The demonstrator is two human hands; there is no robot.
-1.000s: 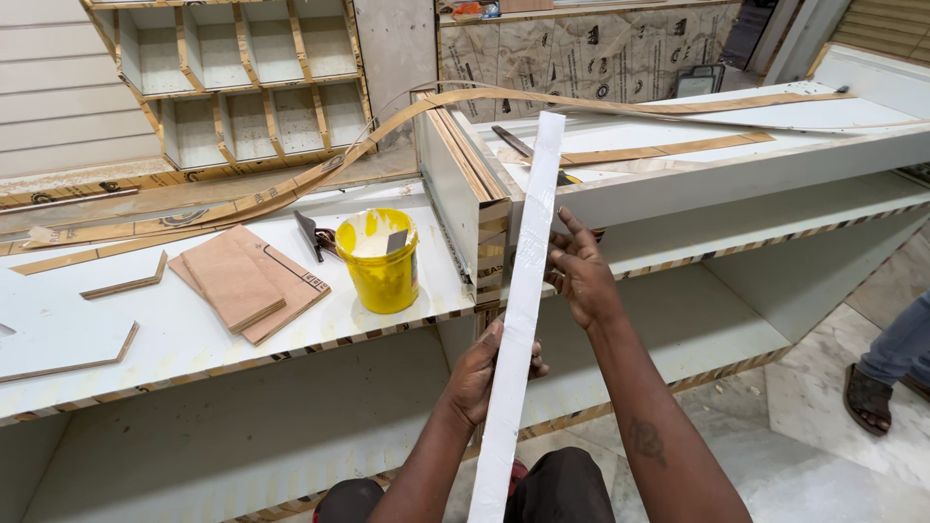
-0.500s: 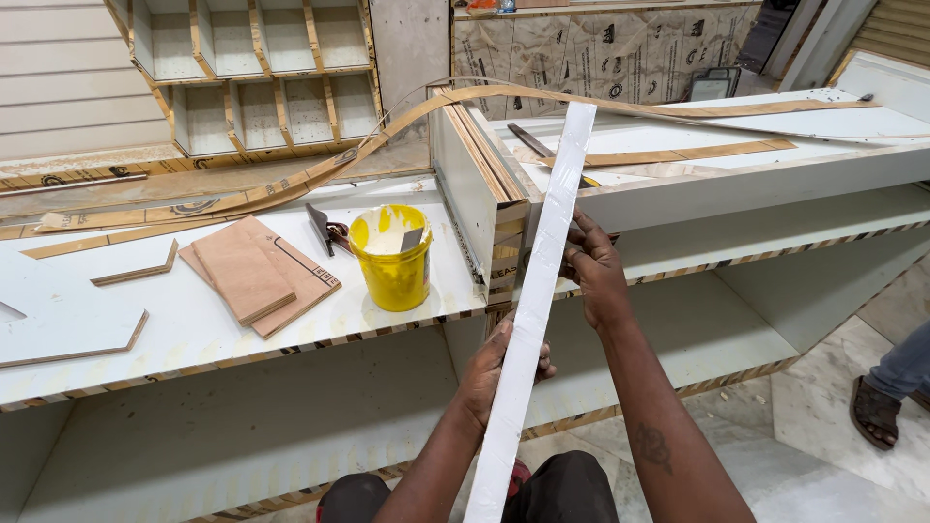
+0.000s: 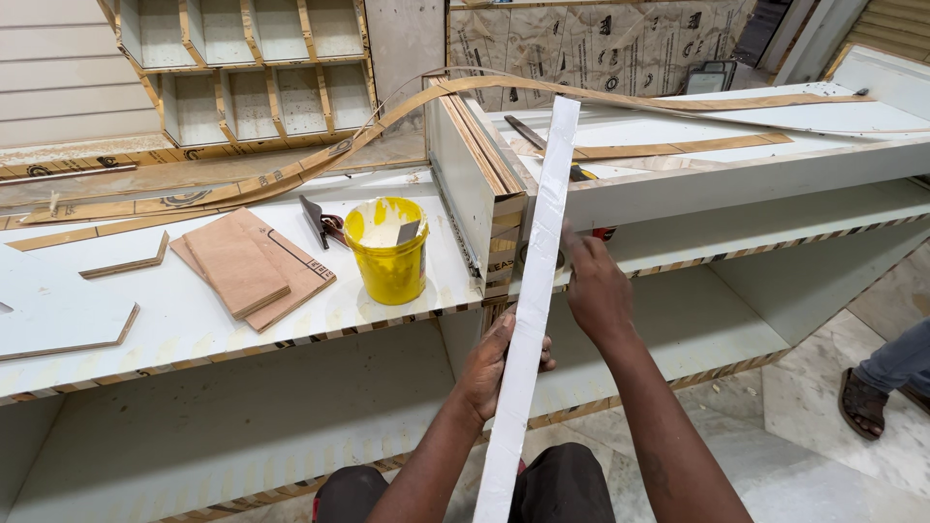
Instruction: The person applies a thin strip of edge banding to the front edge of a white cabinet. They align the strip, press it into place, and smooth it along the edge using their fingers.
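Both hands hold a long white strip point(image 3: 533, 291) that runs from the bottom of the view, between the knees, up and slightly right until its top end lies across the white panels of the counter point(image 3: 678, 184). The left hand point(image 3: 499, 363) grips the strip low down from its left edge, the thumb laid against the white face and the other fingers curled behind it (only their tips show past the right edge). The right hand point(image 3: 596, 291) sits higher, against the strip's right edge; its back faces the camera, so how far its fingers are closed cannot be told, though they press at the edge.

Left of the strip, on the lower shelf top, stands a yellow bucket point(image 3: 387, 252) with pale paste inside and a scraper blade resting in it. Just left of the bucket lies a dark hand tool point(image 3: 320, 223), and further left a stack of brown boards point(image 3: 254, 266). Further left still lie a thin wood offcut point(image 3: 126, 261) and a white panel piece point(image 3: 58, 310).

Beyond the bucket, a long brown edge band point(image 3: 320, 165) curves up and passes over the counter, behind the strip's top end. Well right of the strip, at floor level, another person's sandalled foot point(image 3: 862, 402) stands on the marble.
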